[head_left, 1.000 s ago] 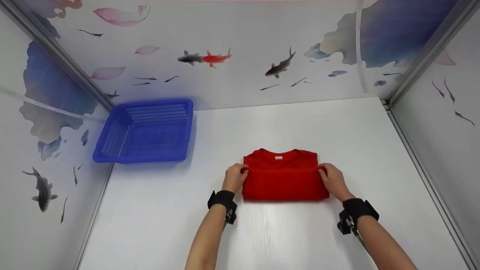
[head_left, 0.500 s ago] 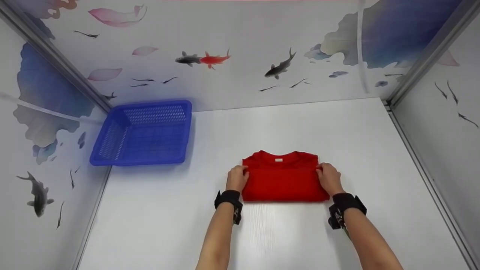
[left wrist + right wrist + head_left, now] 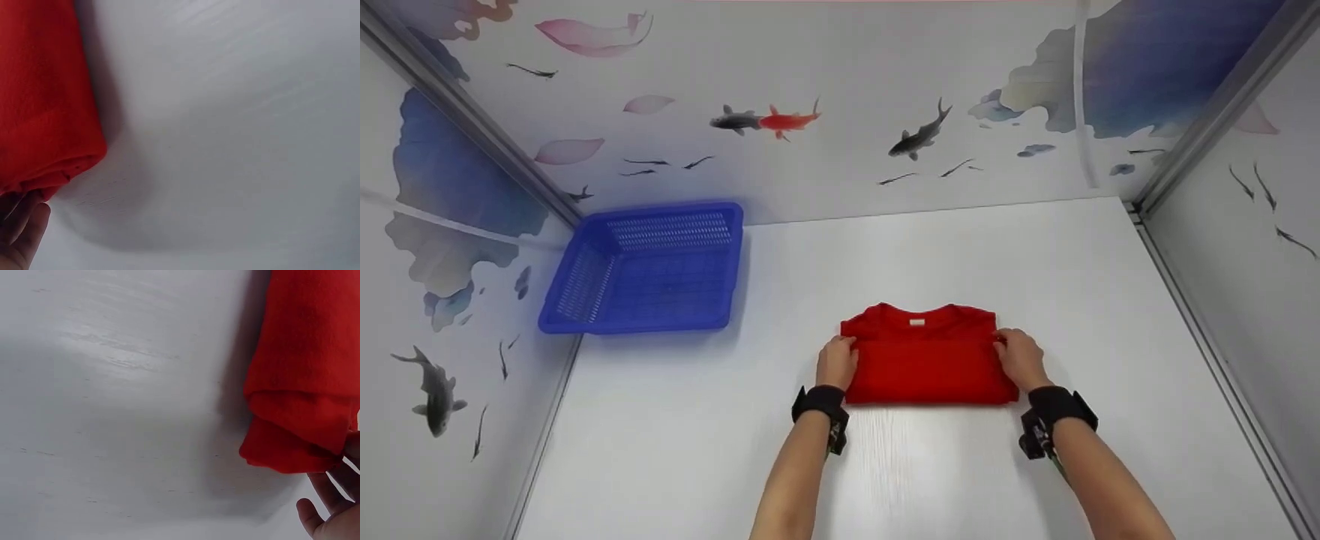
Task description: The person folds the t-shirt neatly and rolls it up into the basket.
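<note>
A folded red shirt [image 3: 930, 371] lies on the white table, its neckline and small pale label toward the back. My left hand [image 3: 837, 363] holds its left side near the upper fold line, and my right hand [image 3: 1021, 358] holds the right side at about the same height. In the left wrist view, fingers [image 3: 29, 228] reach beneath the layered end of the red cloth [image 3: 45, 101]. Fingers [image 3: 325, 492] of the right hand also go under the cloth in the right wrist view, where loose layers show at the corner. Parts of the fingertips are hidden by fabric.
A blue plastic basket [image 3: 667, 289] with perforated sides stands at the back left, against the walls. White panels printed with fish and petals enclose the table [image 3: 720, 435] at the back, left and right.
Both wrists have drawn slightly inward toward the shirt, with both hands still at its sides. The shirt's upper left corner spreads a little farther left. The basket stays put; the head view shifts slightly.
</note>
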Tool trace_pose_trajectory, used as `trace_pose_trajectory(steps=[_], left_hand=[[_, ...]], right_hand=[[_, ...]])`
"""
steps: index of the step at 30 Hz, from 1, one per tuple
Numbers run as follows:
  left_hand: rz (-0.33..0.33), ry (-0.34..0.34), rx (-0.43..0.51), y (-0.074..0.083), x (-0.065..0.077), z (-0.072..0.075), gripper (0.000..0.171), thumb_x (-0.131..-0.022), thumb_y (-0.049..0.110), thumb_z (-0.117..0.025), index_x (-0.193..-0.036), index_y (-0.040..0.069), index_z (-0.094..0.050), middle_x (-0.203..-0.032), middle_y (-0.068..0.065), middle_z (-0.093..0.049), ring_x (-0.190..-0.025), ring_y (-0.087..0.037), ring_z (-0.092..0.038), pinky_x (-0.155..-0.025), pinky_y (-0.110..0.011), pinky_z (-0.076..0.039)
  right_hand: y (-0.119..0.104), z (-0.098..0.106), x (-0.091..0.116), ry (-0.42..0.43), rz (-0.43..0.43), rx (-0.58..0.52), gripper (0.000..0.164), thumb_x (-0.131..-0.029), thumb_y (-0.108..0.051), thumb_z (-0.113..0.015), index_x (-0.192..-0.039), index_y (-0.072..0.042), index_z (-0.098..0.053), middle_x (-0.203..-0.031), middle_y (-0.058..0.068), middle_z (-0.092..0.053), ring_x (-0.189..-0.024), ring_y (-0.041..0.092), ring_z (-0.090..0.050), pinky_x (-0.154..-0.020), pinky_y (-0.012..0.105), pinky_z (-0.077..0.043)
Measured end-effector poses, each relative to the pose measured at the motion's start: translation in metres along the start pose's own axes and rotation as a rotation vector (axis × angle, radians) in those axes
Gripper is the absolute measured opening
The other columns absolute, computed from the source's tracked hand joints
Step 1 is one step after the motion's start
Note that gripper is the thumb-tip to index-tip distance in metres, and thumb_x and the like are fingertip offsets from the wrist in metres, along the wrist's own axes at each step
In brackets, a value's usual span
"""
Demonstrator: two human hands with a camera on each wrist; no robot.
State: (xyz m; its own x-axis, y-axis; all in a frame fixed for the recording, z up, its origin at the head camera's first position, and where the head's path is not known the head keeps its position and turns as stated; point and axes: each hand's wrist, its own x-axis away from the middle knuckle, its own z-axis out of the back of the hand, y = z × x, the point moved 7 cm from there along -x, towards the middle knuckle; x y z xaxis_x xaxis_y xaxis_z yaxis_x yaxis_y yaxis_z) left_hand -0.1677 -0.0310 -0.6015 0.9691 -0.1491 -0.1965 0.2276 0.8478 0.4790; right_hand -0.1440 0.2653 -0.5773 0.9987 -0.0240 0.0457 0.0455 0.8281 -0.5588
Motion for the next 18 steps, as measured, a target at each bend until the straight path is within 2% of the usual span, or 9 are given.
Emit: trace_pose_trajectory(steps=[3, 6, 8, 11, 13, 15, 18], left_hand=[[-0.080, 0.039, 0.022, 0.021, 0.011, 0.030, 0.021, -0.081, 0.006, -0.065, -0.099, -0.005, -0.066, -0.097, -0.015, -0.063, -0.090, -0.029, -0.060, -0.079, -0.032, -0.048], [-0.205, 0.075, 0.015, 0.032, 0.026, 0.043, 0.023, -0.080, 0.010, -0.067, -0.100, -0.003, -0.067, -0.102, -0.013, -0.062, -0.095, -0.027, -0.058, -0.083, -0.031, -0.046], [-0.311, 0.114, 0.003, 0.038, 0.039, 0.050, 0.023, -0.078, 0.010, -0.069, -0.099, 0.000, -0.068, -0.102, -0.010, -0.063, -0.097, -0.024, -0.057, -0.084, -0.032, -0.046], [-0.475, 0.170, -0.036, 0.046, 0.060, 0.054, 0.021, -0.073, 0.011, -0.073, -0.094, 0.005, -0.071, -0.100, -0.006, -0.064, -0.097, -0.022, -0.057, -0.081, -0.033, -0.045], [-0.555, 0.189, -0.074, 0.049, 0.073, 0.054, 0.020, -0.072, 0.012, -0.075, -0.091, 0.008, -0.072, -0.098, -0.003, -0.065, -0.096, -0.020, -0.057, -0.079, -0.033, -0.045], [-0.597, 0.185, -0.115, 0.050, 0.081, 0.051, 0.018, -0.072, 0.014, -0.075, -0.090, 0.010, -0.073, -0.097, 0.000, -0.065, -0.095, -0.018, -0.057, -0.078, -0.032, -0.044], [-0.608, 0.156, -0.185, 0.049, 0.089, 0.045, 0.018, -0.075, 0.017, -0.073, -0.092, 0.012, -0.073, -0.097, 0.002, -0.067, -0.094, -0.015, -0.057, -0.078, -0.031, -0.043]], right_hand=[[-0.002, 0.007, 0.009, 0.051, 0.057, -0.038, 0.025, -0.086, -0.001, -0.054, -0.109, 0.010, -0.057, -0.103, 0.028, -0.057, -0.097, 0.043, -0.051, -0.080, 0.053, -0.042], [-0.006, 0.012, 0.027, 0.126, 0.151, -0.055, 0.022, -0.084, 0.001, -0.057, -0.105, 0.006, -0.060, -0.102, 0.025, -0.059, -0.096, 0.041, -0.052, -0.080, 0.053, -0.042], [-0.010, 0.014, 0.043, 0.192, 0.250, -0.039, 0.020, -0.080, 0.003, -0.062, -0.100, 0.003, -0.063, -0.099, 0.021, -0.060, -0.093, 0.037, -0.053, -0.078, 0.051, -0.043], [-0.016, 0.013, 0.068, 0.300, 0.427, 0.011, 0.024, -0.071, 0.006, -0.070, -0.093, 0.000, -0.066, -0.094, 0.016, -0.062, -0.088, 0.033, -0.055, -0.074, 0.049, -0.044], [-0.017, 0.010, 0.083, 0.354, 0.528, 0.053, 0.028, -0.065, 0.006, -0.074, -0.091, -0.002, -0.067, -0.093, 0.014, -0.062, -0.087, 0.032, -0.056, -0.072, 0.049, -0.044], [-0.017, 0.005, 0.094, 0.379, 0.592, 0.080, 0.033, -0.061, 0.005, -0.077, -0.092, -0.003, -0.068, -0.094, 0.013, -0.062, -0.087, 0.031, -0.056, -0.071, 0.050, -0.043], [-0.014, -0.002, 0.102, 0.372, 0.623, 0.113, 0.039, -0.060, 0.004, -0.078, -0.096, -0.004, -0.068, -0.097, 0.013, -0.062, -0.089, 0.030, -0.057, -0.073, 0.051, -0.044]])
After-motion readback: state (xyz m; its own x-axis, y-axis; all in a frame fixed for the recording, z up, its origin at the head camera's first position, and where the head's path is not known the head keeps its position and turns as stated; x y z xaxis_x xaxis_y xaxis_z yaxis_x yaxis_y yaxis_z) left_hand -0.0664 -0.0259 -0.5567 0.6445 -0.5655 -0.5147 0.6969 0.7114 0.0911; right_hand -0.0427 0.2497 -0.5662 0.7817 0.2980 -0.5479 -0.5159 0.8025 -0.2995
